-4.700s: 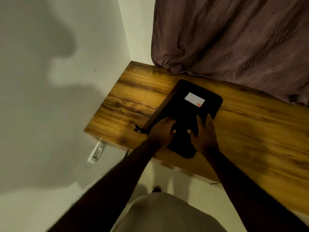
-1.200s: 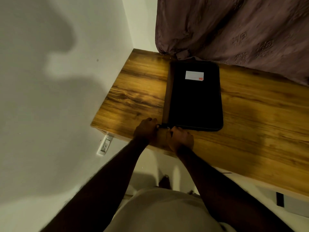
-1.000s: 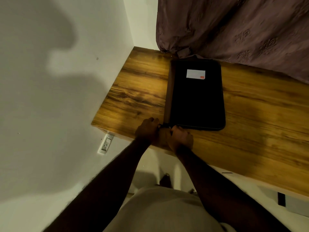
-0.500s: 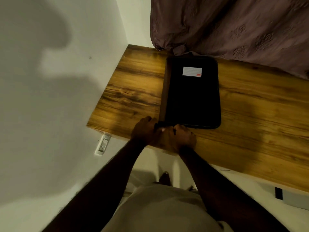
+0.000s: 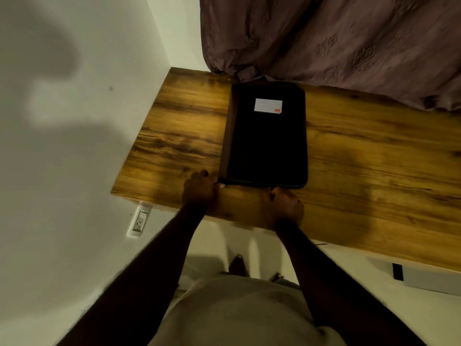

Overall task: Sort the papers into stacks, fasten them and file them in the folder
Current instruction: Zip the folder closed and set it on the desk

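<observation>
Folder: black zip folder [image 5: 267, 146] lies flat on the wooden table [image 5: 374, 158], far edge just under the curtain [image 5: 336, 41], white label [image 5: 268, 105] up.
Left hand [image 5: 199, 193]: at the near left corner; fingers curled, thumb pressed against that corner. I read it as pinning the folder in place.
Right hand [image 5: 284, 208]: at the near edge close to the right corner; fingers bent onto the edge. I judge they pinch the zip pull, but the pull itself is hidden.
Zip: I cannot tell how far it is open; the cover lies flat.
Papers: none in view.
Progress: very early. I judge this is the opening of the folder.
Left to do: sorting, fastening and filing, all of it.
Also noted: wall socket [image 5: 139, 221] below the table's left end.
</observation>
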`<state>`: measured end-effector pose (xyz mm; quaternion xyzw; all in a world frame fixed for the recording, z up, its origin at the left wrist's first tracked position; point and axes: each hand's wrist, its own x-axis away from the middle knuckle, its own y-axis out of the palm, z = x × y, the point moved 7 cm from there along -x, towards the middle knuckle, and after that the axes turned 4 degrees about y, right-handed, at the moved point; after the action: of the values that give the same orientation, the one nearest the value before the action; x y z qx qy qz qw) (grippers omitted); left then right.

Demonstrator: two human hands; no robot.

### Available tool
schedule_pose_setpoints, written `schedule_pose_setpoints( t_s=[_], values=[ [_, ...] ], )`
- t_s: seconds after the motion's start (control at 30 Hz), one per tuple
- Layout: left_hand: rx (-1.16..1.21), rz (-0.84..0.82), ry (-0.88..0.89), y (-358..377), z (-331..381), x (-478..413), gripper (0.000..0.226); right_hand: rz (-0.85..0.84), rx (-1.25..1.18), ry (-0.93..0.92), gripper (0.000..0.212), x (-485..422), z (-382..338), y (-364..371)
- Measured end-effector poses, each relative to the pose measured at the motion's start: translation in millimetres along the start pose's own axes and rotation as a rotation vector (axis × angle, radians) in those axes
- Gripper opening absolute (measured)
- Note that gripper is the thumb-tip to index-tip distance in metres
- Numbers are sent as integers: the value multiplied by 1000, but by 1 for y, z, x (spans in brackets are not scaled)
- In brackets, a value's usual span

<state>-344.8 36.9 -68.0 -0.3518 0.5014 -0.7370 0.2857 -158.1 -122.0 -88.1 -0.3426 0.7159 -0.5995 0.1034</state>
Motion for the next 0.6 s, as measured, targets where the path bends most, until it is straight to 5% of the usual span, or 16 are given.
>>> schedule_pose_setpoints(
  t_s=[0.13, 0.33, 0.5, 0.6],
  values=[
    [35, 108, -60, -8, -15, 0, 28, 84, -70, 102, 33, -3, 41, -20],
    [-63, 110, -61, -17, 5, -1, 39, 230, -61, -63, 46, -1, 61, -32],
    [-73, 187, 511, 1, 117, 9, 68, 232, -21, -146, 30, -8, 68, -39],
    [-80, 69, 605, 24, 166, 3, 76, 251, 31, -214, 35, -10, 65, -41]
  ],
)
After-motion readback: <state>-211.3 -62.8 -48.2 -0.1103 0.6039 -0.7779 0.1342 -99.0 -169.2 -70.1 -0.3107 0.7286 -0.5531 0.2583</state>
